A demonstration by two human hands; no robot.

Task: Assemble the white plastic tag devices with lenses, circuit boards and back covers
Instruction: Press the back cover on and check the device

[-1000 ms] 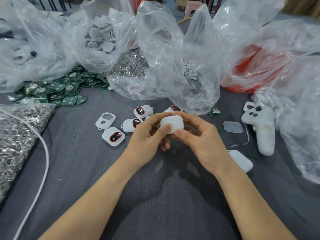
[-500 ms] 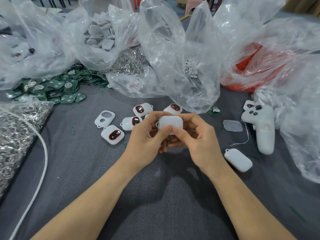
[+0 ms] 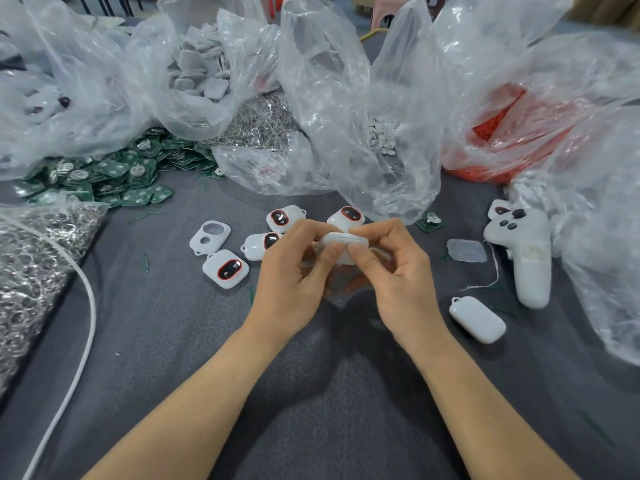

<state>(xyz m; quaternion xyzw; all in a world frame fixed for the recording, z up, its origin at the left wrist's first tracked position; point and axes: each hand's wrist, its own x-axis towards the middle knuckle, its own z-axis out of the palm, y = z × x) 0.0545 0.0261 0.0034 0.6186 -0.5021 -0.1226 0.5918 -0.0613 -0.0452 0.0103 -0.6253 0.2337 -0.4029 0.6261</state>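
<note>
The left hand and the right hand meet over the middle of the grey cloth. Each curls its fingers round the same white tag, held edge-on above the cloth with both thumbs pressed side by side on its near edge. The widest stretch of open cloth lies near, under and to either side of the forearms. Just left of and beyond the left hand, four finished tags with red-ringed lenses lie close together, two of them partly hidden behind the fingers. An unfilled front shell sits at their left. To the right of the right hand lie a clear lens piece and, nearer, a closed tag lying back up. Farther right is a white controller with a loose thread beside it. A single circuit board lies at the foot of the tall clear bag, which stands directly beyond the hands and hems in the far side. More bags wall off the back: a bag of grey-white covers at far left of centre and a red bag at far right. A heap of green boards spills out at far left. A bag of metal rings and a white cable border the left side.
</note>
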